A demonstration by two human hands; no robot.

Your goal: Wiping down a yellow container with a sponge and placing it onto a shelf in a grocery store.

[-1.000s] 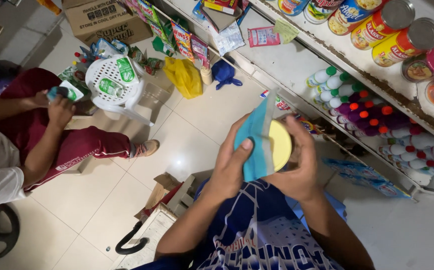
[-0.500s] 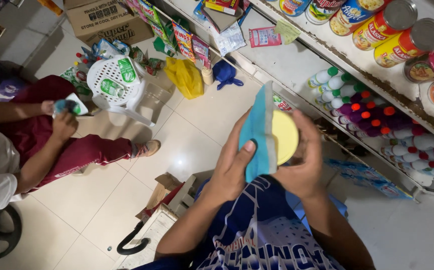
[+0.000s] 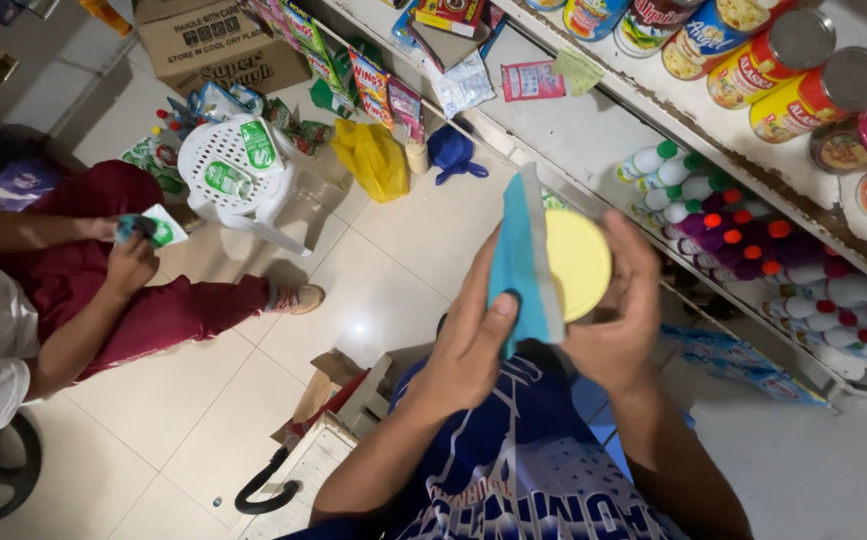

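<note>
My right hand (image 3: 620,320) grips a round container with a yellow lid (image 3: 579,262), lid facing up toward me. My left hand (image 3: 468,335) presses a folded blue cloth (image 3: 521,262) against the left side of that container, thumb on the cloth's lower end. Both hands are held in front of my chest, above my blue printed shirt (image 3: 523,470). The container's body is hidden behind the cloth and my fingers.
Shelves (image 3: 593,130) on the right carry tins (image 3: 798,65) and rows of small capped bottles (image 3: 753,245). Another person in dark red trousers (image 3: 143,300) sits at the left, handling a small packet (image 3: 153,228). A white plastic basket (image 3: 228,165), yellow bag (image 3: 373,160) and cardboard boxes (image 3: 223,45) lie on the tiled floor.
The blue cloth has turned more edge-on and slid along the container's left side, exposing more of the yellow lid. The seated person's hands have shifted with the packet.
</note>
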